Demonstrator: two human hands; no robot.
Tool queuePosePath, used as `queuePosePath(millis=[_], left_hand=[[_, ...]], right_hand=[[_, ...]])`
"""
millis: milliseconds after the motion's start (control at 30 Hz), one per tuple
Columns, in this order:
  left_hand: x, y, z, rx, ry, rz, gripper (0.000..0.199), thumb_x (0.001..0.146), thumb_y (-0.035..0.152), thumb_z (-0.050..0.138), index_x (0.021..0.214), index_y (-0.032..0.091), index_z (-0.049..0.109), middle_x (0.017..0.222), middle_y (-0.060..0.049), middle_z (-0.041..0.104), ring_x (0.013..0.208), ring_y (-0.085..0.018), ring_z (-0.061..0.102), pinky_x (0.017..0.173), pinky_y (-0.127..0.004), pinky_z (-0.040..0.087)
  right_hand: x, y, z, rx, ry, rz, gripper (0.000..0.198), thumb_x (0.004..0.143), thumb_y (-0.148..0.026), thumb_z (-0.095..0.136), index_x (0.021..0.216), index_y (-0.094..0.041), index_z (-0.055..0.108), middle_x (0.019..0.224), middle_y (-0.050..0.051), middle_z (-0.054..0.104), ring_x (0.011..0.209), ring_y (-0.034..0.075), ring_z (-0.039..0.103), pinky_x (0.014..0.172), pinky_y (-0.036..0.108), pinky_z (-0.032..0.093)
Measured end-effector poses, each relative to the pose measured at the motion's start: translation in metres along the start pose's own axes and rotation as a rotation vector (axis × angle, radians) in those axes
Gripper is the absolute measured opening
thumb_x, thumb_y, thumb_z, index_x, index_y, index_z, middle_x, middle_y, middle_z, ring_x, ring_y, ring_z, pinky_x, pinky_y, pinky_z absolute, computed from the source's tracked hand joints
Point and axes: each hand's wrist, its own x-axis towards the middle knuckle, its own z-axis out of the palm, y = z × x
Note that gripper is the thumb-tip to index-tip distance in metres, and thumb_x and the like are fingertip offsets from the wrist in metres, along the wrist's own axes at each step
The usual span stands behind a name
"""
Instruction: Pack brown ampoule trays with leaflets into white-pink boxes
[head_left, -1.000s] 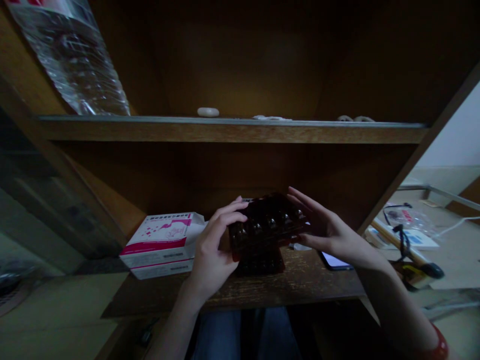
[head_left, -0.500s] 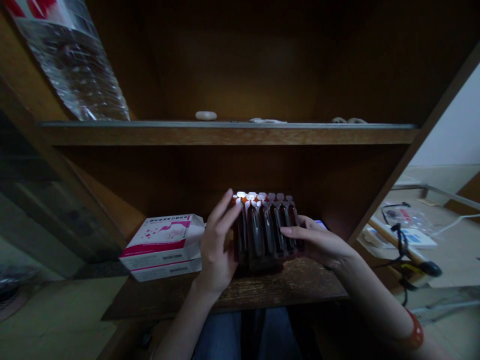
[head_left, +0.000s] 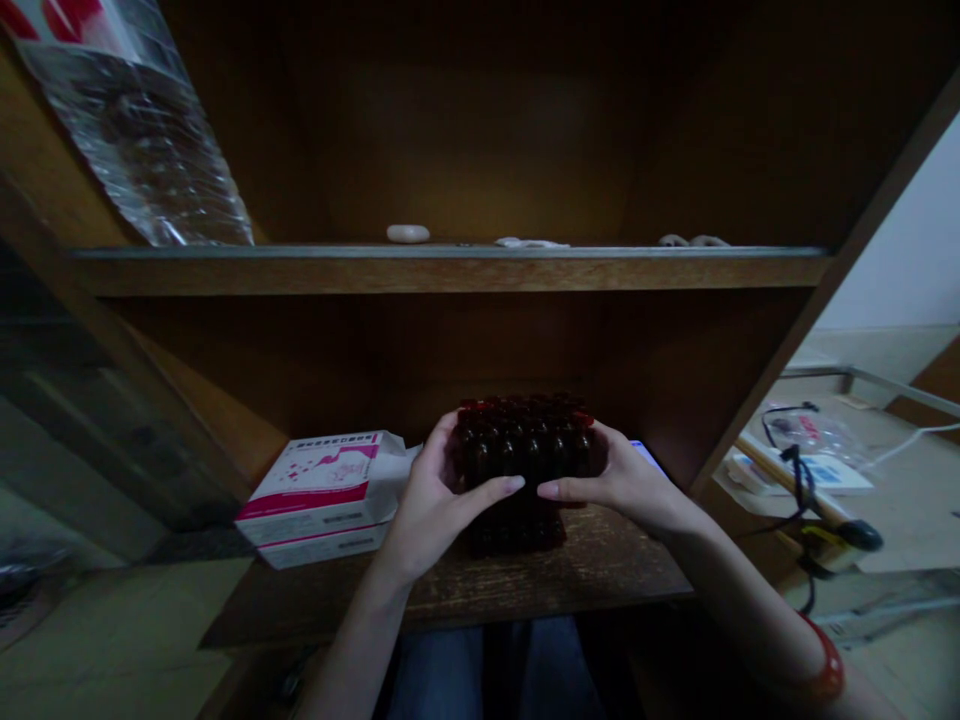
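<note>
Two-Hand Hold on Dark Ampoule Block

The block of dark brown plastic ampoules (head_left: 529, 445) is held in front of the lower compartment, rounded ends facing the wearer. The left hand (head_left: 429, 505) grips its left side; the right hand (head_left: 628, 482) grips its right side. Both thumbs lie across the near face, tips close but apart. The block is pinched between thumbs and fingers; the other fingers are mostly hidden, so their spread cannot be told. Directly below, a second dark ampoule piece (head_left: 517, 537) rests on the worn wooden board (head_left: 615, 570). To the left stand white-and-magenta cartons (head_left: 319, 490), an end flap open beside the left hand. A lit screen (head_left: 646, 457) shows partly behind the right hand. Above, the upper shelf (head_left: 465, 275) carries a clear plastic bottle (head_left: 142, 150) and a white oval object (head_left: 408, 234).
</note>
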Motion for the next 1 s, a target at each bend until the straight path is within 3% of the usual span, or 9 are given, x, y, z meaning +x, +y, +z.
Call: queuePosePath(millis=[267,467,633,767,833,900,1000], left_hand=[[0.01,-0.048,-0.015,0.077,-0.085,0.05,0.063,0.073,0.025,0.078,0.125,0.026,0.043,0.128,-0.004,0.055,0.122,-0.021,0.053,0.108,-0.036,0.041],[0.005,-0.08,-0.017,0.09,-0.071,-0.022,0.058,0.079,0.031,0.072,0.127,0.024,0.04,0.128,-0.006,0.055,0.123,-0.021,0.052,0.109,-0.038,0.038],[0.002,-0.084,-0.015,0.164,-0.022,-0.083,0.075,0.067,0.03,0.081,0.129,0.022,0.039,0.132,-0.009,0.056,0.125,-0.024,0.052,0.109,-0.04,0.038],[0.004,-0.087,-0.014,0.194,0.023,-0.144,0.067,0.063,0.034,0.084,0.119,0.019,0.051,0.121,-0.009,0.065,0.115,-0.025,0.06,0.103,-0.041,0.045],[0.005,-0.087,-0.014,0.199,0.074,-0.154,0.064,0.061,0.035,0.084,0.116,0.018,0.055,0.117,-0.009,0.067,0.11,-0.025,0.063,0.099,-0.041,0.048],[0.007,-0.084,-0.014,0.193,0.135,-0.149,0.062,0.06,0.034,0.085,0.113,0.017,0.058,0.114,-0.009,0.069,0.106,-0.025,0.064,0.098,-0.041,0.049],[0.009,-0.079,-0.013,0.102,0.233,-0.164,0.058,0.059,0.033,0.085,0.109,0.016,0.061,0.109,-0.008,0.071,0.102,-0.026,0.066,0.095,-0.041,0.051]], right_hand=[[0.015,0.039,-0.006,-0.003,-0.049,-0.002,0.067,0.054,-0.021,0.089,0.112,-0.023,0.057,0.122,0.005,0.066,0.117,0.025,0.061,0.106,0.042,0.046],[0.026,0.073,-0.01,-0.066,-0.105,0.036,0.074,0.051,-0.023,0.09,0.118,-0.019,0.057,0.122,0.008,0.066,0.117,0.026,0.06,0.107,0.044,0.044],[0.026,0.076,-0.014,-0.109,-0.17,0.023,0.076,0.058,-0.026,0.087,0.126,-0.02,0.054,0.126,0.008,0.064,0.12,0.024,0.058,0.107,0.041,0.043],[0.024,0.062,-0.027,-0.244,-0.274,0.074,0.074,0.06,-0.03,0.086,0.126,-0.02,0.056,0.123,0.008,0.065,0.114,0.026,0.061,0.102,0.042,0.047],[0.022,0.052,-0.04,-0.403,-0.305,0.084,0.065,0.064,-0.033,0.083,0.123,-0.02,0.06,0.121,0.009,0.067,0.112,0.028,0.062,0.099,0.042,0.048],[0.02,0.045,-0.055,-0.596,-0.307,0.08,0.043,0.076,-0.036,0.072,0.115,-0.019,0.066,0.115,0.009,0.07,0.106,0.027,0.064,0.093,0.039,0.05],[0.019,0.043,-0.075,-0.817,-0.31,0.123,0.021,0.086,-0.033,0.059,0.09,-0.019,0.074,0.091,0.006,0.075,0.082,0.02,0.067,0.074,0.03,0.052]])
